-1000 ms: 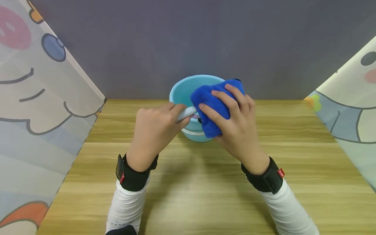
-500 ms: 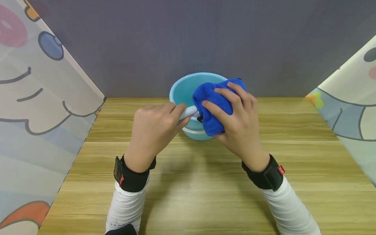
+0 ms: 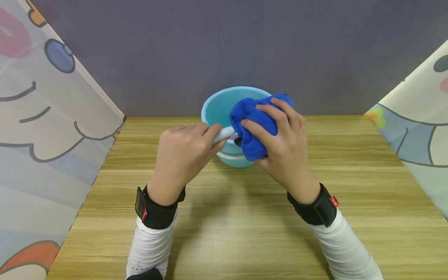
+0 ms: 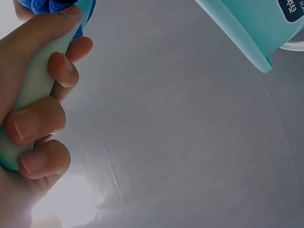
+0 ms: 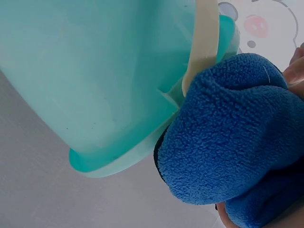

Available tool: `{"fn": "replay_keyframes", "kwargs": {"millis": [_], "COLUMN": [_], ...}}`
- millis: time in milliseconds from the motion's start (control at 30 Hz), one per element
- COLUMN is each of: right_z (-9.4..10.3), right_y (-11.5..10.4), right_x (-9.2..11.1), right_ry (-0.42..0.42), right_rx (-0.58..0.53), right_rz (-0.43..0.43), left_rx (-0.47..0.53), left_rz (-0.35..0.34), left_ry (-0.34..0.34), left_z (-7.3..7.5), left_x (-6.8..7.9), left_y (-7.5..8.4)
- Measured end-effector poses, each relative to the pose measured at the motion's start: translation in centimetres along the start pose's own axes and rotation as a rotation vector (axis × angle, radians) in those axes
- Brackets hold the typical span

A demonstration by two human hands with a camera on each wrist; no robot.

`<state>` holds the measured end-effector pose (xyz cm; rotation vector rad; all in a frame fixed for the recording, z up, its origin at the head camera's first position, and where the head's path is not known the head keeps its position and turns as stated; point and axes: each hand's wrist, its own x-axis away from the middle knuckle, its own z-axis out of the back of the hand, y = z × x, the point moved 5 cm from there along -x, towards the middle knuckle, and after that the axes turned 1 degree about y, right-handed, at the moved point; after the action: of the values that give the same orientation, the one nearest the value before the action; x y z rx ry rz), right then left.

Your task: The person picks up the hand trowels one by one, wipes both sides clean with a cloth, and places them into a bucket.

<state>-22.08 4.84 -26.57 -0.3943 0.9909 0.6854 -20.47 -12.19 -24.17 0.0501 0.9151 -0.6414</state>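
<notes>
In the head view my left hand (image 3: 185, 149) grips a pale blue handle (image 3: 224, 134), with the fingers curled round it in the left wrist view. The handle's far end goes under a folded blue cloth (image 3: 241, 112), so whatever is there is hidden. My right hand (image 3: 283, 159) holds this cloth from above, fingers bent over it. Both hands are over the near part of a light blue bucket (image 3: 236, 162). The right wrist view shows the fluffy cloth (image 5: 228, 137) close beside the bucket's rim and its cream carrying handle (image 5: 204, 42).
The bucket stands on a wood-grain table (image 3: 227, 233), near the grey back wall (image 3: 175, 58). Printed cartoon panels flank it at left (image 3: 52, 136) and right (image 3: 420, 136). Something small and pinkish shows inside the bucket; its kind is unclear.
The cloth and right hand have shifted slightly to the right in the head view, and the cloth's folds differ a little. Both holds stay the same.
</notes>
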Motion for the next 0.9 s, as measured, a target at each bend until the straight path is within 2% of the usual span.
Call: {"fn": "replay_keyframes", "kwargs": {"millis": [233,900], "right_z": [0.01,0.45], "right_y": [0.13,0.69], "right_x": [0.14,-0.08], "right_ry": [-0.022,-0.043], "right_rx": [0.016,0.041], "right_rz": [-0.01,-0.029], "left_rx": [0.051,0.035], "left_rz": [0.006,0.018], "left_ry": [0.018,0.014], "left_z": [-0.53,-0.4], "left_x": [0.1,0.23], "left_y": [-0.44,-0.59]}}
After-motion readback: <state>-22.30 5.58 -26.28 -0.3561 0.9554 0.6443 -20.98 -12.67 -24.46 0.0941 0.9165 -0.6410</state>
